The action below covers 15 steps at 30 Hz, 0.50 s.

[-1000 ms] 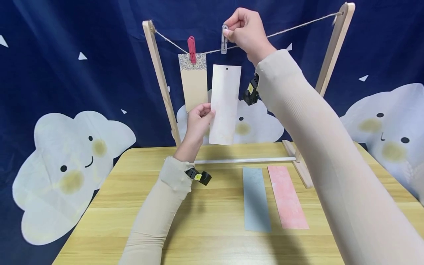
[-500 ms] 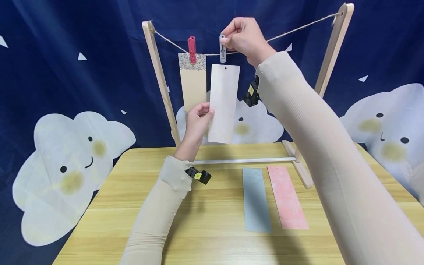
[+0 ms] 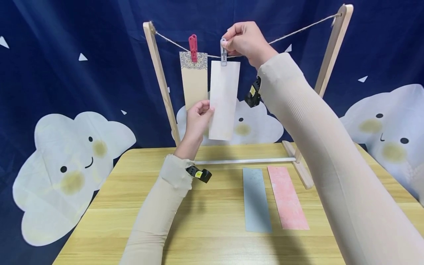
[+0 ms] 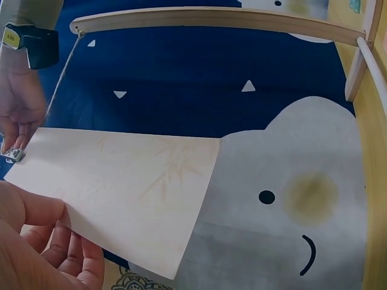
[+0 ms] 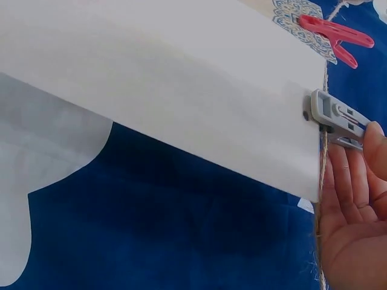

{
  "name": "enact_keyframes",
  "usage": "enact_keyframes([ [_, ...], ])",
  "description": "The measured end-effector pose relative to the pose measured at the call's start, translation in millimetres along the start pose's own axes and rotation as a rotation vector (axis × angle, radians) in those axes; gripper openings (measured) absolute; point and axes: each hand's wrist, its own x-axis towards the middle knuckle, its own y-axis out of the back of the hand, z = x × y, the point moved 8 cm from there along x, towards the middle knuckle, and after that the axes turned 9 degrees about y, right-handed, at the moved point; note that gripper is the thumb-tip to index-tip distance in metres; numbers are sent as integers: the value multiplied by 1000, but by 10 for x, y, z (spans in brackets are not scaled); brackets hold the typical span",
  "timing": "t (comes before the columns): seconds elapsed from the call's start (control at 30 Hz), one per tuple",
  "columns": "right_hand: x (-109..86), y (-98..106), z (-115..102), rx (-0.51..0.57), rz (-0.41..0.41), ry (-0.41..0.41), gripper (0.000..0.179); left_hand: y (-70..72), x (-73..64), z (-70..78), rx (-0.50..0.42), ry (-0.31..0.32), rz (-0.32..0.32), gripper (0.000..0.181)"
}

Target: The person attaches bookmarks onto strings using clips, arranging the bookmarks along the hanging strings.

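A white paper strip (image 3: 224,101) hangs upright just under the twine (image 3: 238,56), its left edge pinched by my left hand (image 3: 198,119). My right hand (image 3: 248,40) pinches the upper end of a grey clothespin (image 3: 223,55), whose lower end overlaps the strip's top edge. In the right wrist view the clothespin (image 5: 338,118) lies across the twine, its tip over the strip's punched hole. Left of these, a red clothespin (image 3: 193,48) fastens a beige patterned strip (image 3: 194,79) to the twine.
A blue-grey strip (image 3: 257,200) and a pink strip (image 3: 288,198) lie on the wooden table (image 3: 116,221). Two wooden posts, left (image 3: 162,81) and right (image 3: 334,51), carry the twine. A white rod (image 3: 245,161) runs low between them.
My right hand has lowered the grey clothespin from above the white strip onto its top edge. My left hand has raised the strip slightly.
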Motion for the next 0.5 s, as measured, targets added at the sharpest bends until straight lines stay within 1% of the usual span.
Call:
enact_keyframes([
  [0.27, -15, 6, 18, -8, -13, -3, 6, -24, -7, 46, -26, -21, 10, 21],
  [0.5, -31, 62, 57, 30, -7, -55, 6, -74, -21, 77, -44, -46, -7, 23],
])
